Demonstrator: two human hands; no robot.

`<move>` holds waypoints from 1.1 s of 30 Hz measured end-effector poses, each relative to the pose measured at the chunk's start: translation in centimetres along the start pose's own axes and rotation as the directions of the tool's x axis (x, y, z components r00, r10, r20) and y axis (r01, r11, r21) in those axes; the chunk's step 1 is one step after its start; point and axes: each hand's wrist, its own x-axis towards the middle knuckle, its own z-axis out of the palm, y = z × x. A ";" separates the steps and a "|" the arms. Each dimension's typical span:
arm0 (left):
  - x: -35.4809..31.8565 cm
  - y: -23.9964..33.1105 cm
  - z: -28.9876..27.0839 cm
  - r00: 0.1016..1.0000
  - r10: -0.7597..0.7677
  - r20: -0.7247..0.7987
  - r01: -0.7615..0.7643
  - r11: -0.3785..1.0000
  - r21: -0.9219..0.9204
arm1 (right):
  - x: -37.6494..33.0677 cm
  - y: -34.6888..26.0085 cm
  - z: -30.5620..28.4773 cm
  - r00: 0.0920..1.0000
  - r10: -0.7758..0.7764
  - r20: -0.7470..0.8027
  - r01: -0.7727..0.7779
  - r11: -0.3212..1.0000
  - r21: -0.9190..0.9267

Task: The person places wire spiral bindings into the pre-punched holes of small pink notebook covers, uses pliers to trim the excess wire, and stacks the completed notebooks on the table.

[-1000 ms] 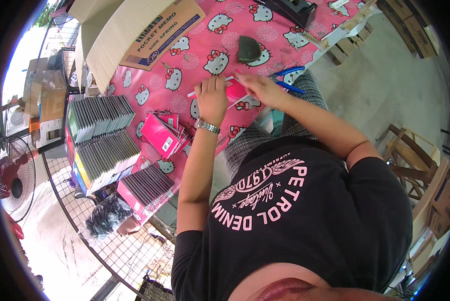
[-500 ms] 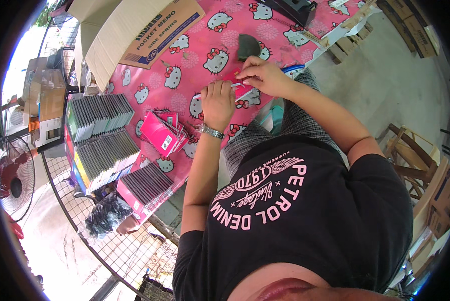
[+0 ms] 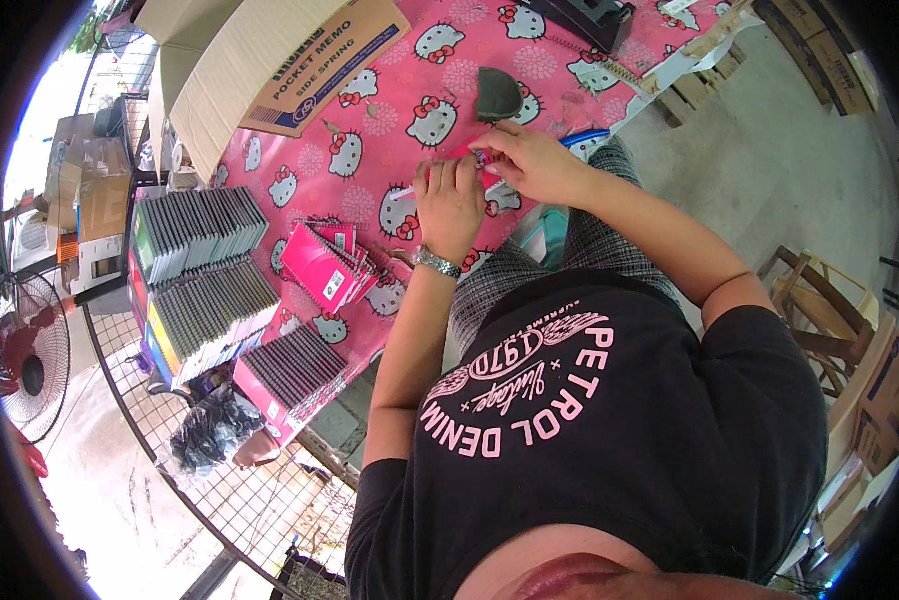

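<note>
Both of my hands are together over a small bright pink notebook [image 3: 490, 180] near the table's front edge, and they hide most of it. My left hand [image 3: 451, 205], with a metal watch at the wrist, has its fingers bent down over the notebook. A thin white strip [image 3: 401, 193] pokes out to the left of these fingers. My right hand [image 3: 529, 163] pinches at the notebook's far right edge, its fingertips bent and close to the left fingers. What exactly lies between the right fingertips is too small to make out. Just beyond stands a dark half-round object [image 3: 497, 94].
A loose pile of pink spiral notebooks [image 3: 319, 268] lies to the left. Rows of packed spiral notebooks [image 3: 214, 305] stand beyond it. A cardboard box [image 3: 321, 65] is at the far left, a black device [image 3: 589, 22] at the back. A blue pen-like object [image 3: 584, 137] lies by my right wrist.
My left hand has shifted a little to the right, closer to the right hand. Less of the pink notebook shows, and the white strip now sticks out at the left hand's left side.
</note>
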 end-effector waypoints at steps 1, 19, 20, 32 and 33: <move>0.1 0.1 0.1 1.000 -0.005 -0.003 0.005 1.000 0.003 | 0.2 -0.1 -0.2 0.999 0.043 0.028 -0.044 0.999 0.004; -2.0 -1.0 -0.6 0.959 -0.274 0.079 0.271 0.962 0.047 | 5.8 2.3 -3.9 0.829 0.013 0.559 -0.190 0.947 0.260; -2.2 -1.1 -0.4 0.958 -0.274 0.081 0.274 0.962 0.014 | 5.6 3.1 -3.0 0.791 -0.026 0.612 -0.245 0.902 0.355; -2.1 -1.5 -0.4 0.957 -0.286 0.036 0.289 0.952 -0.099 | 4.5 3.7 -1.5 0.897 -0.074 0.436 -0.340 0.513 0.788; -1.9 -1.5 -0.4 0.958 -0.284 0.028 0.286 0.953 -0.096 | 4.9 3.5 -1.8 0.885 -0.011 0.465 -0.316 0.720 0.618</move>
